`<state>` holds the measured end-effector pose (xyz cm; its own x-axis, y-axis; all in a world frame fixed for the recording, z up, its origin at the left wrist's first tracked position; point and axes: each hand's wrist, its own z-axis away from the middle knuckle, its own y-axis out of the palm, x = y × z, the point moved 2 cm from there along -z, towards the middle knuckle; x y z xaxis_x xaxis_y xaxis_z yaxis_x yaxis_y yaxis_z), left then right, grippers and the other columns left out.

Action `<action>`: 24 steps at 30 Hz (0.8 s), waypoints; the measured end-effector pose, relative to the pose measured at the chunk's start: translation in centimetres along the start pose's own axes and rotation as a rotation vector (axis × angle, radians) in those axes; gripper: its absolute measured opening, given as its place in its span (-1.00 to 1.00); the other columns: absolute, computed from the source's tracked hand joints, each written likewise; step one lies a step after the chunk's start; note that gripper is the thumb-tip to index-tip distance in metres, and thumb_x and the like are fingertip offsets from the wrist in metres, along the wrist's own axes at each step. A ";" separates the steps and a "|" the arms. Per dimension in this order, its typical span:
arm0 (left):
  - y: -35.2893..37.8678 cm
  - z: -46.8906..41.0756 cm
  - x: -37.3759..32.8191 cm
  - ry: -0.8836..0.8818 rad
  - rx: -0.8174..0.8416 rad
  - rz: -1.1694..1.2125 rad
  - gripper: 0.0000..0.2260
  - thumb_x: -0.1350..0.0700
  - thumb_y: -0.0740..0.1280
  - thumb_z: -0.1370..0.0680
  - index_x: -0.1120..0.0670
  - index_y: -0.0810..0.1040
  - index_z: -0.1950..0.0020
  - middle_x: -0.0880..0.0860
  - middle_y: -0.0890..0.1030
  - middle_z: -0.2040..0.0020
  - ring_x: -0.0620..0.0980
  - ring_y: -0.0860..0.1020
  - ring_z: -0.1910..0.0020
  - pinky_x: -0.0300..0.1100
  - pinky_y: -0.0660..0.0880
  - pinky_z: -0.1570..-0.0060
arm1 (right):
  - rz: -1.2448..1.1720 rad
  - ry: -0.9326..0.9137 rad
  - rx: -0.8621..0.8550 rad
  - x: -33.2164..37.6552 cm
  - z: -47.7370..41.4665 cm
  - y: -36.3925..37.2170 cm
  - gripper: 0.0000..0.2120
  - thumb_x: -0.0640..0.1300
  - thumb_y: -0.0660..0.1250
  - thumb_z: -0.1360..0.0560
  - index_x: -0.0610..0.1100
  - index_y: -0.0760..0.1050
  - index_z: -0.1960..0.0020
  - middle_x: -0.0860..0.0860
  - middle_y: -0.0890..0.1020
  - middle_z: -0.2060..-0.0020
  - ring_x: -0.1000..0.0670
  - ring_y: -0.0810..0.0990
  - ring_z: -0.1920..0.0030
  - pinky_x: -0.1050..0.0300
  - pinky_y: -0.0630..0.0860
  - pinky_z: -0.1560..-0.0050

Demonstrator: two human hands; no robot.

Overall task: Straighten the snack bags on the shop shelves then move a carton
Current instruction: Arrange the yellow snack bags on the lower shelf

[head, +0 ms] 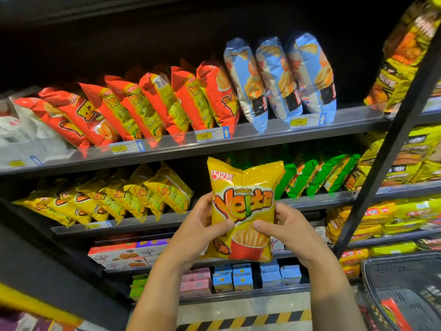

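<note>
Both hands, left (202,225) and right (284,229), are clamped on the sides of a yellow snack bag (242,211), held upright in front of the second shelf (167,222), off it. It is best kept level, label outward, and set into the gap between the yellow row (107,199) and the green bags (317,175), near the front edge. The puffy, glossy bag is printed with fries in a red cup.

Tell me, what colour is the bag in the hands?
Yellow bag, with a red fries cup; head view.
</note>
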<state>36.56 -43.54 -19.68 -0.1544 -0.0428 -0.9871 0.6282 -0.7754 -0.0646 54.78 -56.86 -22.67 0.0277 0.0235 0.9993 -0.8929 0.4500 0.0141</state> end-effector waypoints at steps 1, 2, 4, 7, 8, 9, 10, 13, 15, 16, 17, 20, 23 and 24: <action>0.1 -0.1 -0.2 -0.010 -0.018 0.021 -0.45 0.04 0.51 -0.48 -0.12 0.45 -0.44 -0.09 0.70 -0.26 -0.02 0.69 -0.22 0.00 0.66 -0.13 | -0.011 0.017 -0.002 0.1 0.0 0.1 -0.57 0.02 0.53 -0.38 -0.05 0.64 -0.22 0.04 0.77 -0.07 0.02 0.73 -0.12 0.17 0.64 0.00; 0.3 -0.1 -0.4 -0.026 -0.029 0.040 -0.48 -0.02 0.50 -0.47 -0.08 0.48 -0.41 -0.05 0.70 -0.27 0.00 0.70 -0.20 0.02 0.66 -0.15 | -0.025 0.043 -0.001 0.3 0.0 0.2 -0.57 0.07 0.50 -0.39 -0.07 0.65 -0.21 0.02 0.77 -0.05 -0.01 0.74 -0.10 0.15 0.64 0.01; 0.8 -0.1 -0.7 -0.088 -0.047 0.047 -0.58 -0.11 0.47 -0.49 -0.03 0.53 -0.30 -0.04 0.74 -0.19 -0.10 0.73 -0.09 -0.07 0.67 -0.13 | -0.051 0.111 -0.006 0.5 -0.2 0.7 -0.50 0.18 0.45 -0.39 -0.13 0.68 -0.18 -0.03 0.78 -0.01 -0.07 0.76 -0.05 0.08 0.64 0.01; 1.3 -0.2 -0.8 -0.206 -0.015 0.051 -0.70 -0.16 0.35 -0.63 0.03 0.59 -0.21 -0.13 0.78 0.11 -0.24 0.73 0.14 -0.29 0.66 0.12 | -0.076 0.205 -0.032 0.6 -0.4 1.4 -0.42 0.33 0.44 -0.41 -0.17 0.73 -0.10 -0.13 0.78 0.01 -0.15 0.76 -0.06 -0.15 0.65 -0.19; 1.3 -0.4 -0.6 -0.250 0.012 0.066 -0.65 -0.18 0.32 -0.63 0.04 0.64 -0.23 -0.05 0.79 0.06 -0.13 0.75 0.06 -0.18 0.68 -0.01 | -0.091 0.236 -0.044 0.6 -0.3 1.5 -0.42 0.34 0.44 -0.43 -0.17 0.74 -0.09 -0.15 0.78 0.02 -0.17 0.76 -0.05 -0.21 0.63 -0.24; 1.3 -0.4 -0.5 -0.279 0.020 0.050 -0.64 -0.21 0.31 -0.63 0.01 0.67 -0.21 -0.03 0.79 0.04 -0.05 0.75 0.00 -0.07 0.65 -0.16 | -0.097 0.264 -0.052 0.8 -0.3 1.7 -0.43 0.34 0.42 -0.46 -0.16 0.74 -0.08 -0.15 0.78 0.03 -0.17 0.77 -0.04 -0.23 0.62 -0.26; 1.3 -0.3 -0.6 -0.278 0.006 0.044 -0.69 -0.23 0.28 -0.64 -0.06 0.67 -0.14 -0.11 0.78 0.11 -0.12 0.74 0.04 -0.12 0.61 -0.19 | -0.098 0.286 -0.056 0.9 -0.2 1.8 -0.46 0.33 0.39 -0.50 -0.14 0.74 -0.08 -0.14 0.78 0.05 -0.16 0.77 -0.02 -0.22 0.62 -0.26; 1.8 0.8 -1.9 -0.233 -0.011 0.046 -0.76 -0.19 0.23 -0.68 -0.10 0.59 0.00 -0.27 0.66 0.41 -0.38 0.61 0.42 -0.45 0.52 0.39 | -0.135 0.322 -0.040 1.5 0.0 2.4 -0.51 0.33 0.34 -0.54 -0.07 0.70 -0.15 -0.09 0.79 0.03 -0.11 0.77 -0.03 -0.18 0.62 -0.27; 2.5 1.3 -2.8 -0.231 -0.010 0.056 -0.74 -0.15 0.26 -0.68 0.00 0.62 -0.08 -0.18 0.71 0.36 -0.32 0.64 0.42 -0.43 0.49 0.51 | -0.249 0.354 -0.025 1.7 0.2 2.9 -0.53 0.30 0.36 -0.55 -0.05 0.66 -0.21 -0.11 0.78 -0.02 -0.13 0.76 -0.07 -0.21 0.60 -0.29; 2.1 0.7 -2.0 -0.202 -0.025 0.072 -0.73 -0.12 0.27 -0.68 0.04 0.62 -0.12 -0.15 0.72 0.34 -0.30 0.66 0.40 -0.42 0.49 0.51 | -0.322 0.375 -0.022 1.7 0.3 3.2 -0.54 0.27 0.36 -0.56 -0.05 0.64 -0.23 -0.12 0.77 -0.03 -0.15 0.76 -0.07 -0.21 0.62 -0.27; 1.9 0.5 -1.5 -0.179 -0.060 0.088 -0.72 -0.11 0.29 -0.68 0.08 0.61 -0.16 -0.13 0.73 0.32 -0.28 0.68 0.37 -0.42 0.50 0.50 | -0.391 0.394 -0.016 1.7 0.4 3.4 -0.56 0.25 0.36 -0.57 -0.05 0.63 -0.24 -0.14 0.77 -0.05 -0.16 0.76 -0.07 -0.19 0.64 -0.22; 2.1 0.5 -1.4 -0.175 -0.134 0.078 -0.61 -0.14 0.38 -0.62 0.11 0.56 -0.30 -0.01 0.79 0.09 -0.10 0.76 0.15 -0.30 0.61 0.35 | -0.553 0.416 0.009 1.2 0.5 4.0 -0.55 0.19 0.38 -0.57 -0.08 0.61 -0.32 -0.20 0.73 -0.14 -0.21 0.74 -0.13 -0.18 0.63 -0.20; 1.7 0.9 -1.4 -0.118 -0.254 -0.015 -0.63 -0.16 0.41 -0.60 0.02 0.52 -0.30 -0.09 0.75 -0.07 -0.08 0.73 0.02 -0.28 0.59 0.29 | -0.564 0.362 -0.042 0.3 0.4 4.0 -0.58 0.10 0.42 -0.58 -0.12 0.60 -0.33 -0.20 0.74 -0.13 -0.23 0.74 -0.13 -0.20 0.65 -0.18; 1.4 1.1 -1.6 -0.090 -0.305 -0.100 -0.55 -0.16 0.43 -0.58 0.00 0.47 -0.39 -0.09 0.67 -0.22 -0.10 0.66 -0.07 -0.30 0.54 0.26 | -0.533 0.324 -0.074 0.0 0.3 3.9 -0.61 0.07 0.41 -0.59 -0.11 0.59 -0.33 -0.18 0.75 -0.11 -0.21 0.75 -0.11 -0.20 0.67 -0.15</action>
<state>36.90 -45.26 -18.09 -0.2855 -0.0422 -0.9574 0.8037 -0.5548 -0.2152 51.19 -55.37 -22.65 0.6052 0.0429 0.7949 -0.6860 0.5348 0.4934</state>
